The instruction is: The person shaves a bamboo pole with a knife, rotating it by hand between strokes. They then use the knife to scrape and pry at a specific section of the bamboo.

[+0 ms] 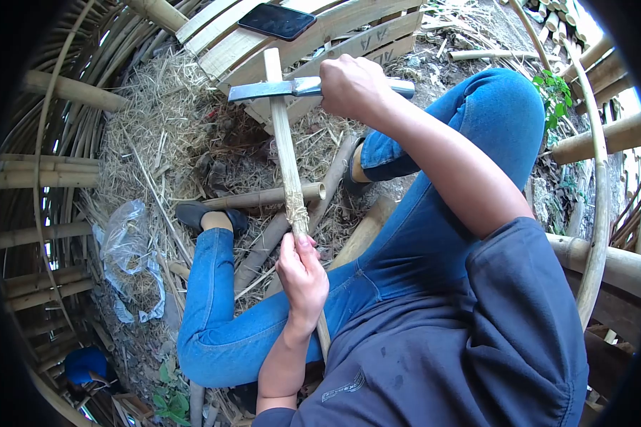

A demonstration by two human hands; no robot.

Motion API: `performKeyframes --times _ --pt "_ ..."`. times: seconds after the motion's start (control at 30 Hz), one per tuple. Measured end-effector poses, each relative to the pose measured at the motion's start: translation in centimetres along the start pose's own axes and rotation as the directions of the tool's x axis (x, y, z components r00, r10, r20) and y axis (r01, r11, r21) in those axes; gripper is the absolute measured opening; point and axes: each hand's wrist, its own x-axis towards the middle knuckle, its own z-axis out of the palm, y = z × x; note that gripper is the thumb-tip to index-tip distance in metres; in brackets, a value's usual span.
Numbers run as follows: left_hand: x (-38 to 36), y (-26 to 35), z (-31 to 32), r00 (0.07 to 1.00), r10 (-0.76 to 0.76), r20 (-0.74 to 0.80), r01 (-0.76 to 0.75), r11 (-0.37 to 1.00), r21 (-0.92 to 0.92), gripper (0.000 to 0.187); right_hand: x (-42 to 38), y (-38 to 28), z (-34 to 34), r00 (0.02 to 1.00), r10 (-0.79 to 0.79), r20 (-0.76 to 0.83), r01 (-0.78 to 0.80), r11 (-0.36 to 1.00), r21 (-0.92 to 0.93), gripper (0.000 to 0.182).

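My left hand (303, 274) is closed around the lower part of a pale split-bamboo strip (286, 149), thumb on top. Curled shavings (296, 213) bunch on the strip just above the thumb. In my right hand (352, 85) is a knife with a metal blade (260, 90), its grey handle end (401, 87) jutting out to the right of the fist. The blade lies crosswise over the strip near its far end. Below my left hand, a lower length of the strip (323, 334) runs past my wrist toward my lap.
A slatted wooden crate (335, 32) at the top carries a phone (276, 21). Cut bamboo poles (263, 198) lie between my legs on straw-covered ground (157, 128). A plastic bag (127, 235) is at left. Bamboo rails (587, 260) stand at right, and a person in blue (85, 365) is at lower left.
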Motion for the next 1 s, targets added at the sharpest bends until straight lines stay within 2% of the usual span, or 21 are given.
performKeyframes --times 0.23,0.33,0.43,0.57,0.7,0.8,0.83,0.93,1.0 --pt "-0.5 0.3 0.0 1.0 0.017 0.018 -0.016 1.0 -0.013 0.032 1.3 1.7 -1.2 0.987 0.101 -0.126 -0.104 0.994 -0.019 0.025" --pt "-0.2 -0.1 -0.2 0.994 -0.035 0.105 0.053 0.984 -0.17 0.032 1.2 1.8 -1.4 0.98 0.112 -0.162 -0.119 0.992 -0.031 0.025" --pt "0.5 0.0 -0.3 0.948 -0.147 0.283 0.265 0.855 -0.446 0.029 1.2 1.9 -1.1 0.981 0.109 -0.158 -0.114 0.993 -0.023 0.024" --pt "0.9 0.9 -0.9 0.92 -0.195 0.34 0.352 0.792 -0.498 0.026 1.0 1.5 -1.9 0.971 0.141 -0.191 -0.142 0.99 0.007 0.023" --pt "1.5 1.1 -1.7 0.915 -0.221 0.338 0.378 0.763 -0.524 0.027 0.4 0.7 -1.5 0.987 0.036 -0.154 -0.025 0.997 0.073 0.024" --pt "1.9 1.2 -2.1 0.921 -0.229 0.315 0.37 0.766 -0.526 0.032 -1.0 -1.3 -1.8 0.993 -0.026 0.116 0.018 0.998 0.063 0.023" --pt "2.0 1.3 -2.3 0.925 -0.232 0.302 0.366 0.762 -0.535 0.034 -1.4 -1.8 -1.2 0.988 -0.064 0.138 0.055 0.996 0.069 0.015" --pt "2.2 1.3 -2.6 0.931 -0.266 0.25 0.363 0.75 -0.553 0.037 -2.1 -2.6 0.3 0.961 -0.209 0.182 0.199 0.977 0.07 0.016" --pt "2.3 1.2 -2.6 0.933 -0.299 0.203 0.36 0.735 -0.574 0.037 -2.5 -2.9 1.8 0.942 -0.246 0.229 0.221 0.967 0.128 0.015"
